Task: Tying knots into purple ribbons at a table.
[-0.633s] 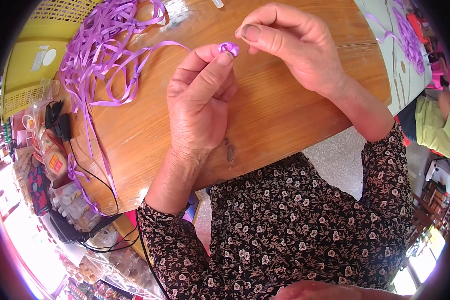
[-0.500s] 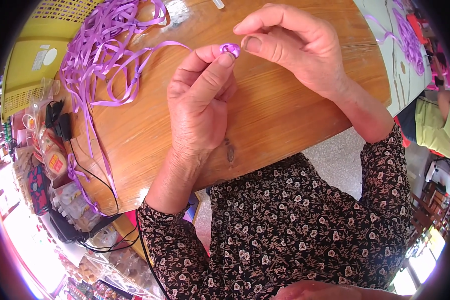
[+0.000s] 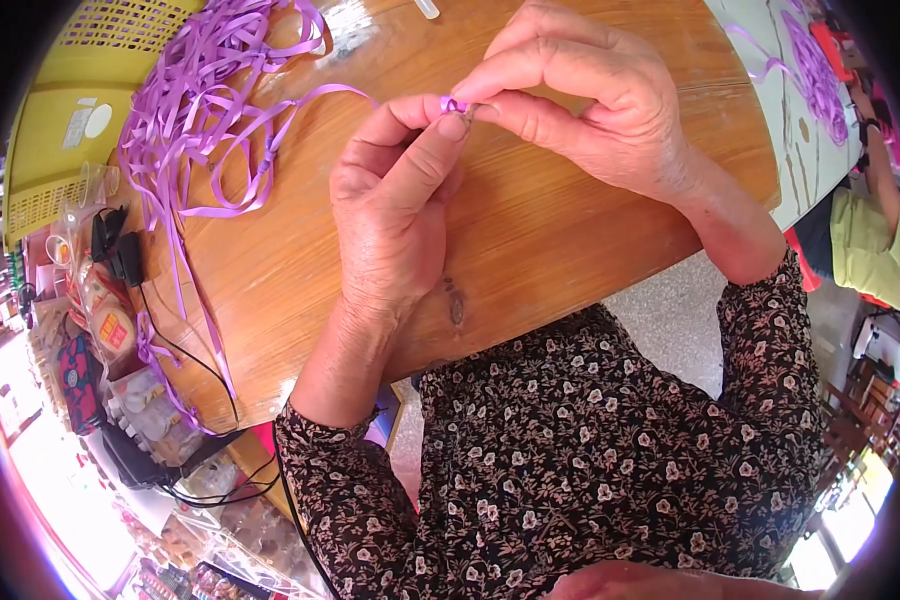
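Observation:
Between the thumb and forefinger of my left hand (image 3: 395, 190) a small loop of purple ribbon (image 3: 455, 104) is pinched. My right hand (image 3: 590, 105) meets it from the right, thumb and forefinger closed on the ribbon's edge at the left fingertips. Exactly how much ribbon the right fingers hold is hidden. A strand of the ribbon runs from behind my left hand to a tangled heap of purple ribbon (image 3: 205, 95) at the far left of the wooden table (image 3: 570, 215).
A yellow plastic basket (image 3: 45, 120) stands at the far left. Below it are a black adapter with a cable (image 3: 130, 258) and plastic bags (image 3: 110, 330). On the right, a white marble-patterned table (image 3: 795, 150) bears more purple ribbon (image 3: 818, 80), with another person's arm (image 3: 878, 170) beside it.
My right hand has moved left and closed its thumb and forefinger at the ribbon loop. The left hand has shifted only slightly.

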Available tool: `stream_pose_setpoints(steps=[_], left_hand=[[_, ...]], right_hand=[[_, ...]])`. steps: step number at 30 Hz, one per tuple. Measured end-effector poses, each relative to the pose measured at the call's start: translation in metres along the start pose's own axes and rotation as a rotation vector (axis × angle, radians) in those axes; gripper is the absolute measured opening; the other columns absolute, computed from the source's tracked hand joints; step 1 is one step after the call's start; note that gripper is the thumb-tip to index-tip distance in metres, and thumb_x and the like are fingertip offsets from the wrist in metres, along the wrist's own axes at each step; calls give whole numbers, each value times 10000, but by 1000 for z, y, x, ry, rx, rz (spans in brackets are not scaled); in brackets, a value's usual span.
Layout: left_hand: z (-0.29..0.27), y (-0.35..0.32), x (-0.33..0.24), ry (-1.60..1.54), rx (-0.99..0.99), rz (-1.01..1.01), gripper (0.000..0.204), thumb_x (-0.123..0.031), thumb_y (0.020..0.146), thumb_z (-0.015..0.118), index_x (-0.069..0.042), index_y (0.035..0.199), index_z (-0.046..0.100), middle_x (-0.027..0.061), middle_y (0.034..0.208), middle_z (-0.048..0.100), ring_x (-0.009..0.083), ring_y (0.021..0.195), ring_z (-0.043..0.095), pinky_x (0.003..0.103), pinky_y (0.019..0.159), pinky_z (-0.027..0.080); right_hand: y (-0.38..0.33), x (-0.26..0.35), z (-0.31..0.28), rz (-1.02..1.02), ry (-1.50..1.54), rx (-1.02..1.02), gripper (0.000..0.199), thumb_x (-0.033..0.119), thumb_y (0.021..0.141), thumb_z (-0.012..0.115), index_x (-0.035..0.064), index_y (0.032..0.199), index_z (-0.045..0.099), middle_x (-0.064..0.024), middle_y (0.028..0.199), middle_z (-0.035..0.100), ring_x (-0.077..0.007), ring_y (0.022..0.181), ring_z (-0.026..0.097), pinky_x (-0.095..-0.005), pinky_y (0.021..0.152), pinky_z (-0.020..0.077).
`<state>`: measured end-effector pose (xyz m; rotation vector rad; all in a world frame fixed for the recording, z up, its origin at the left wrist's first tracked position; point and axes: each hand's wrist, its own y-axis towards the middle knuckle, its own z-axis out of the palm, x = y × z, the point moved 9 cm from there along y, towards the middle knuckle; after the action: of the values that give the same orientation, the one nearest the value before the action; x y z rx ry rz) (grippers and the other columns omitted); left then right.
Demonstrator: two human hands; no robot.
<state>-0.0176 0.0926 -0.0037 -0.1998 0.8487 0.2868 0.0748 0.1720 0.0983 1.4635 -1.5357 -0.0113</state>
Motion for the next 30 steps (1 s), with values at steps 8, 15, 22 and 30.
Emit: stream_pose_setpoints(steps=[8,15,22,30], left_hand=[[7,0,2,13,36,-30,105,-18,866,613,-27,970,622,-31,814,578,14,637,413,166,547,311],[6,-2,-5,104,-35,2,165,11,847,639,-7,1010,626,-8,904,616,17,739,493,146,617,380],[4,-3,-2,116,-24,-43,120,-44,865,633,-21,982,651,-21,854,632,-2,613,402,151,519,302],[4,-1,-2,122,-67,-30,95,-81,874,629,-32,948,664,-49,764,597,3,542,325,168,465,242]], right_hand=[[-18,14,1,-614,8,-131,84,8,771,669,40,845,646,-59,803,625,-196,731,598,-269,631,457],[-16,-1,3,-447,102,-119,39,45,810,650,31,843,635,-47,819,632,-122,763,594,-233,698,455],[-11,-13,4,119,417,-51,51,42,849,624,13,891,620,0,836,615,-59,806,563,-203,718,451],[-11,0,-3,-259,372,-35,96,39,867,615,10,959,624,-26,888,615,-87,855,575,-223,735,461]])
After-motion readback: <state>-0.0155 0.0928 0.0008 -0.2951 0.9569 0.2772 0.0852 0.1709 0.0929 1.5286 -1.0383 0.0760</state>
